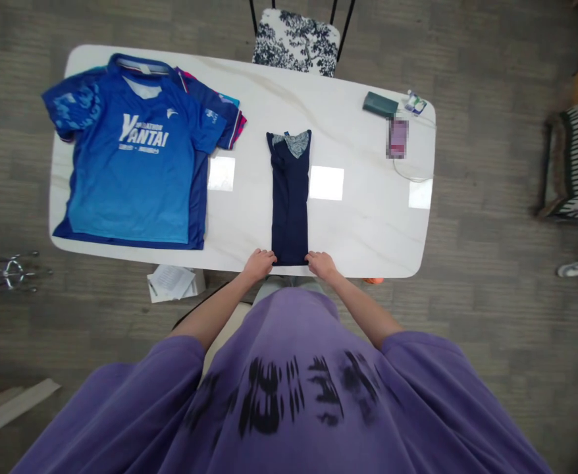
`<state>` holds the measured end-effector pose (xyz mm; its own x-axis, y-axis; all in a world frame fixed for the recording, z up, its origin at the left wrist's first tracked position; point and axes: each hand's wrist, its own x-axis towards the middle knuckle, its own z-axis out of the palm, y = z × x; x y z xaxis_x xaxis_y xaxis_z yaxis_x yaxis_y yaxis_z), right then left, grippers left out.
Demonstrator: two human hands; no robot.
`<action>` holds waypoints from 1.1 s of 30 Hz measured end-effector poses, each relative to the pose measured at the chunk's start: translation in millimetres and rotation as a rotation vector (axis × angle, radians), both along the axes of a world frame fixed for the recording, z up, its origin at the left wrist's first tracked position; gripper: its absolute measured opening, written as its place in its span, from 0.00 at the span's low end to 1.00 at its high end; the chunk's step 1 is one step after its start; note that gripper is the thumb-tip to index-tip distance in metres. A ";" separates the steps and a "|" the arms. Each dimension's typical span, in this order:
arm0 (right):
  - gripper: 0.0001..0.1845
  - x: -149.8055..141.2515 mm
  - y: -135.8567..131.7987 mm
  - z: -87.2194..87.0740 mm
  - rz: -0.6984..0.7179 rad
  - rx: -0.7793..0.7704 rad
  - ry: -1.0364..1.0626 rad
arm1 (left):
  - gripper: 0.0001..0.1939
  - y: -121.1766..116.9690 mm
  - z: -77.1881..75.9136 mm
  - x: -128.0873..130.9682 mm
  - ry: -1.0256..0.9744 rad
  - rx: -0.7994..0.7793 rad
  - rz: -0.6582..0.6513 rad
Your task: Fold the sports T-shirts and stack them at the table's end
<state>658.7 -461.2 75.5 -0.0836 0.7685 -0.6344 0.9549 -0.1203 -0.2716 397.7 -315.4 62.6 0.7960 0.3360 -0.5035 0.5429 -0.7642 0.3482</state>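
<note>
A dark navy shirt (pixel 290 204), folded into a long narrow strip, lies lengthwise on the white table (pixel 363 230). Its grey-lined neck opening points to the far side. At the near left corner of the strip, my left hand (pixel 260 263) pinches the cloth between thumb and fingers. My right hand (pixel 321 264) grips the near right corner in the same way. Both hands rest close to the table's front edge. To the left, a blue "Yantai" marathon shirt (pixel 135 178) lies spread flat on top of other shirts.
At the table's right end are a dark green case (pixel 380 105), a small white-and-purple packet (pixel 415 103) and a blurred phone-like item (pixel 397 138) with a white cable. A patterned chair (pixel 296 43) stands beyond the far edge. Papers (pixel 172 283) sit below the front edge.
</note>
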 end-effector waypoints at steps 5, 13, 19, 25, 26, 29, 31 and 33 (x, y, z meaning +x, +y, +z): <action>0.22 -16.2 4.1 -4.8 0.004 0.005 -0.023 | 0.19 -8.0 -5.7 -8.9 -0.028 0.029 0.011; 0.19 -34.0 4.6 -7.2 -0.040 0.001 -0.065 | 0.17 -7.1 -15.8 -18.9 -0.045 -0.039 0.078; 0.15 -60.0 -21.1 20.8 -0.054 0.018 -0.056 | 0.14 -19.8 6.7 -61.0 -0.099 -0.115 0.076; 0.11 -81.3 -54.2 65.1 -0.166 0.138 0.065 | 0.12 -17.5 63.3 -107.4 -0.274 -0.322 0.131; 0.11 -80.5 -53.1 73.9 -0.194 0.175 0.084 | 0.12 -10.7 75.1 -109.6 -0.314 -0.345 0.143; 0.10 -65.0 -28.7 102.1 -0.264 0.294 0.114 | 0.13 23.9 110.0 -99.8 -0.434 -0.371 0.203; 0.10 -42.0 5.6 118.9 -0.293 0.368 0.120 | 0.14 59.1 128.4 -78.9 -0.498 -0.358 0.247; 0.09 -9.6 52.2 129.8 -0.308 0.438 0.123 | 0.14 103.2 138.2 -47.8 -0.549 -0.321 0.282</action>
